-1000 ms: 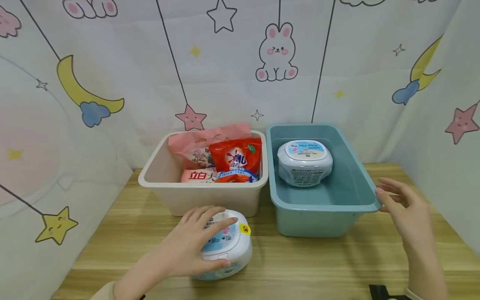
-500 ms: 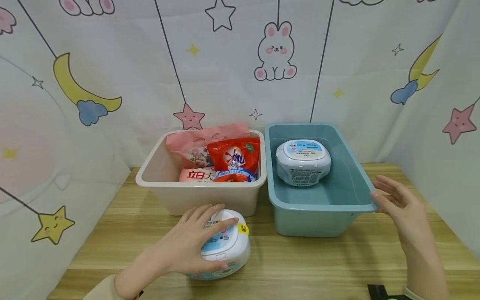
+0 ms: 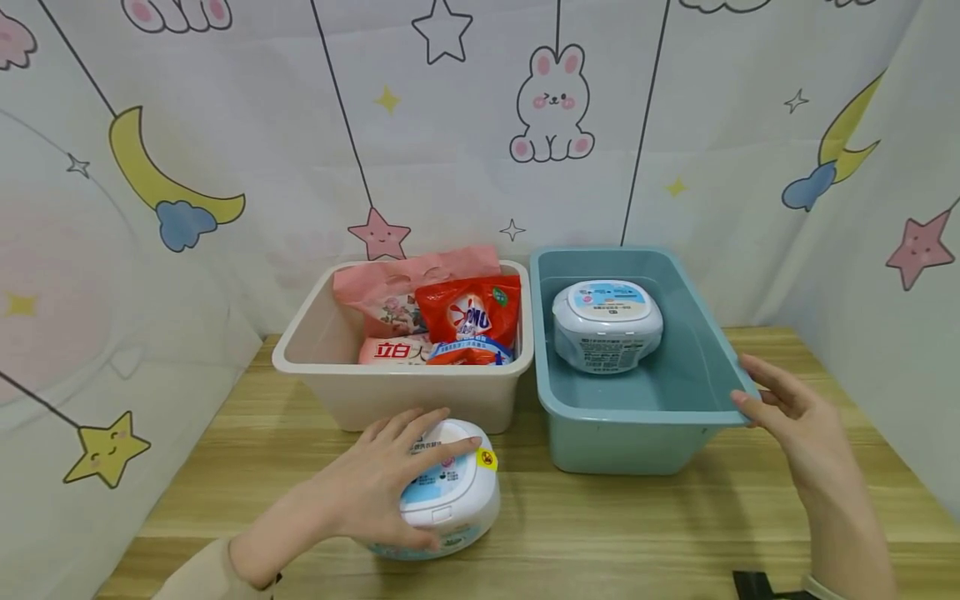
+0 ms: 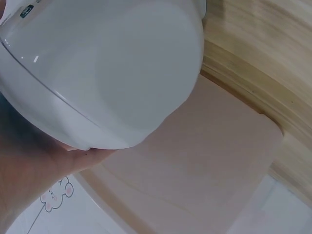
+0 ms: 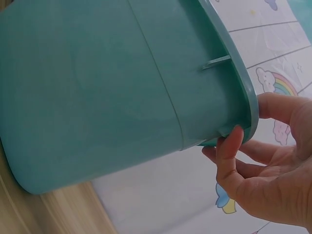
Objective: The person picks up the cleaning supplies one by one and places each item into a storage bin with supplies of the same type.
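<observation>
My left hand (image 3: 375,492) grips a white laundry-pod tub (image 3: 468,500) in front of the cream bin, fingers across its blue-labelled lid and thumb low on the front. In the left wrist view the tub (image 4: 112,73) fills the upper left, hiding most of that hand. At the front right corner of the teal storage bin (image 3: 622,446), my right hand (image 3: 802,425) holds the rim, thumb on top. The right wrist view shows its fingers (image 5: 229,151) curled about the bin's corner. A matching tub (image 3: 609,325) sits upright inside the teal bin, towards the back.
The cream bin (image 3: 420,400) stands against the teal one on its left. It contains a red OMO bag (image 3: 472,312), a pink bag (image 3: 390,292) and a pink-white pack (image 3: 393,351). Behind the wooden table (image 3: 585,542) hangs a printed curtain (image 3: 465,150).
My right hand has shifted slightly left, its thumb now further over the teal rim. On the tub, my left thumb has slid a little left and down. Both bins stay put.
</observation>
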### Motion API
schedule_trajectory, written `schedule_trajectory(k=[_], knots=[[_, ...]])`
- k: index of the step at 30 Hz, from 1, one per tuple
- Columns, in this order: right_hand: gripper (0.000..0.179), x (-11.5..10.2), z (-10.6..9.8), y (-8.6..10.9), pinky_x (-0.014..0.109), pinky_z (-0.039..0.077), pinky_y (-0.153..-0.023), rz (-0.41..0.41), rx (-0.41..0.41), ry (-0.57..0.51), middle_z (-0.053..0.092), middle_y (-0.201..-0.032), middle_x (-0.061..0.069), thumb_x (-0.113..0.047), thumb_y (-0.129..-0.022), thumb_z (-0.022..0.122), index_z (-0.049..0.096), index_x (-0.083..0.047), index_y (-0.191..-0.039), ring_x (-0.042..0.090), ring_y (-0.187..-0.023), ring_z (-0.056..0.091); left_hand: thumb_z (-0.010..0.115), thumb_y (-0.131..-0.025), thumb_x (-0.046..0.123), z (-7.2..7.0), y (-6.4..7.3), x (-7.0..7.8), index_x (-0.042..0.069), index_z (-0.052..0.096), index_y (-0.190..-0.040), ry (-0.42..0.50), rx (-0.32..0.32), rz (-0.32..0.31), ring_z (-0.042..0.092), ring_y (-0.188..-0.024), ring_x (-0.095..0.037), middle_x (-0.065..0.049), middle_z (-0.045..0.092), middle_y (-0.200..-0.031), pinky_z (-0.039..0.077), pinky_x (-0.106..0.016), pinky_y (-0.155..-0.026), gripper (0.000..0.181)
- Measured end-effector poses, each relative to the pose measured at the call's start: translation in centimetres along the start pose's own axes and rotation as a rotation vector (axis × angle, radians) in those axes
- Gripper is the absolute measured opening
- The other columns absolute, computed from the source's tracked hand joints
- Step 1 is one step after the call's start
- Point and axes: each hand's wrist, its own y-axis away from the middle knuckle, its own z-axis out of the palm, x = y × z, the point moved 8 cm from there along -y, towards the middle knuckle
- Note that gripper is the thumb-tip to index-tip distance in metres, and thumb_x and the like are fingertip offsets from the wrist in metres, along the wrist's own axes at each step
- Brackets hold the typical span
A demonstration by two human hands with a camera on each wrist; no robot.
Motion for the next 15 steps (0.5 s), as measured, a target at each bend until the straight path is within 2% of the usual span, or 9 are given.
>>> schedule_trajectory(k=[3, 7, 10, 15], knots=[[0.054, 0.25, -0.12, -0.01, 0.011, 0.039, -0.077, 0.029, 0.005, 0.003, 0.053, -0.118, -0.015, -0.011, -0.093, 0.062, 0.045, -0.015, -0.144, -0.003, -0.091, 0.054, 0.074, -0.068, 0.065, 0.1, -0.13, -0.04, 0.053, 0.022, -0.146, 0.008, -0.025, -0.003, 0.026, -0.14, -0.031, -0.004, 0.024, -0.157, 0.032, -0.063, -0.106, 0.094], [0.053, 0.53, -0.39, 0.03, 0.009, 0.033, -0.08, 0.079, 0.023, 0.036, 0.046, -0.126, -0.021, -0.016, -0.093, 0.063, 0.045, -0.018, -0.144, -0.003, -0.103, 0.044, 0.073, -0.068, 0.065, 0.21, -0.36, -0.17, 0.054, 0.02, -0.146, 0.019, -0.054, -0.011, 0.025, -0.14, -0.031, -0.003, 0.022, -0.158, 0.03, -0.064, -0.107, 0.094], [0.054, 0.6, -0.48, 0.05, 0.009, 0.031, -0.081, 0.095, 0.031, 0.037, 0.044, -0.128, -0.023, -0.018, -0.093, 0.063, 0.045, -0.019, -0.144, -0.002, -0.105, 0.041, 0.074, -0.068, 0.064, 0.3, -0.48, -0.35, 0.055, 0.019, -0.145, 0.03, -0.075, -0.021, 0.025, -0.139, -0.032, -0.003, 0.022, -0.158, 0.029, -0.065, -0.107, 0.095], [0.053, 0.55, -0.32, 0.03, 0.009, 0.033, -0.081, 0.087, 0.033, -0.021, 0.051, -0.121, -0.019, -0.014, -0.092, 0.064, 0.046, -0.016, -0.143, -0.003, -0.098, 0.05, 0.074, -0.068, 0.064, 0.41, -0.64, -0.52, 0.057, 0.019, -0.145, 0.037, -0.098, -0.031, 0.026, -0.14, -0.034, -0.004, 0.021, -0.159, 0.03, -0.067, -0.106, 0.095]])
